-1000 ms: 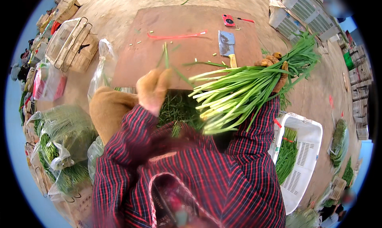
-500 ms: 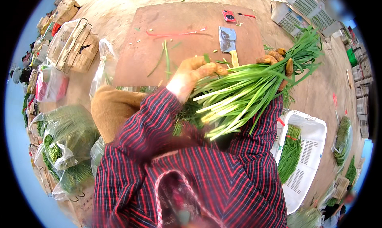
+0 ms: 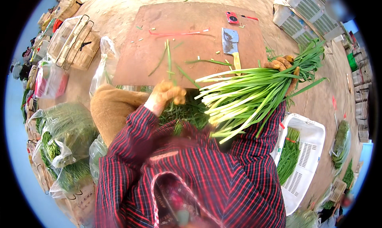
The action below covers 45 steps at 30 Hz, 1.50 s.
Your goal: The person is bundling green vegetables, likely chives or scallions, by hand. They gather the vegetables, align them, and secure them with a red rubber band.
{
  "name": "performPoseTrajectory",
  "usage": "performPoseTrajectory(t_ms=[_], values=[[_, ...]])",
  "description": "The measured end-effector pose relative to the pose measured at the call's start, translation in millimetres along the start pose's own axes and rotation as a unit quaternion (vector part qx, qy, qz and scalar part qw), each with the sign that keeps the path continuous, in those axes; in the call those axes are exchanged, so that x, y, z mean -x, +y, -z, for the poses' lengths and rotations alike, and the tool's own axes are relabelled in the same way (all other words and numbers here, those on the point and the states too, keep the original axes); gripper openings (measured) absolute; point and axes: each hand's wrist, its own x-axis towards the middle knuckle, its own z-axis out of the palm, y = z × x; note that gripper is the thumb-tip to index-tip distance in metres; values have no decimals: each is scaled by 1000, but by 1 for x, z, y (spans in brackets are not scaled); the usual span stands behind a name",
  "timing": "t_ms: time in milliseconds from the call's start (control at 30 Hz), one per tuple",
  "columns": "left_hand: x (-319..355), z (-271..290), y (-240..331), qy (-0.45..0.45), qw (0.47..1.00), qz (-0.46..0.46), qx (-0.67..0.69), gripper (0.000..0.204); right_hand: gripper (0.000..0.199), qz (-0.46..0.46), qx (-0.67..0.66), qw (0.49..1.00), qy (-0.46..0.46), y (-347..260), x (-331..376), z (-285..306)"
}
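My right hand (image 3: 284, 67) grips a thick bunch of green chives (image 3: 246, 95) around its leafy part, with the pale stem ends fanning toward my chest. My left hand (image 3: 169, 95) is down in my lap, fingers curled on a heap of loose chives (image 3: 187, 110) lying there. Both hands look dirt-stained. In front of me a brown board (image 3: 187, 33) carries a cleaver (image 3: 230, 43), a small red device (image 3: 232, 17), a red band (image 3: 175, 32) and stray chive leaves (image 3: 169, 59).
A white slotted crate (image 3: 308, 164) with chive bundles stands at my right. Clear plastic bags of greens (image 3: 63, 140) lie at my left, with wicker baskets (image 3: 75, 41) behind them. More white crates (image 3: 306, 9) stand at the far right on bare dirt.
My left hand rose to the chive bunch half a second ago and has dropped back to the loose chives in my lap. The right hand holds the bunch a little lower.
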Motion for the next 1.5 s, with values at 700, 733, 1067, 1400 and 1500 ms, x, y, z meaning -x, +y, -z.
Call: performPoseTrajectory(t_ms=[700, 733, 1067, 1400, 1500], values=[[-42, -114, 90, -59, 942, -178, -279, 117, 36, 8, 418, 889, 187, 83, -26, -35], [-46, -109, 93, -54, 940, -198, -274, 114, 33, 39, 545, 826, 139, 84, -35, -22], [-146, 7, 63, -211, 927, -91, 296, 52, 40, -65, 774, 629, -35, 159, -88, 49], [-116, 0, 109, -13, 908, -273, -318, 60, 43, 73, 779, 616, 91, 137, -108, 105], [-86, 14, 140, 10, 910, -275, -309, 76, 41, 62, 833, 548, 47, 113, -129, 22]])
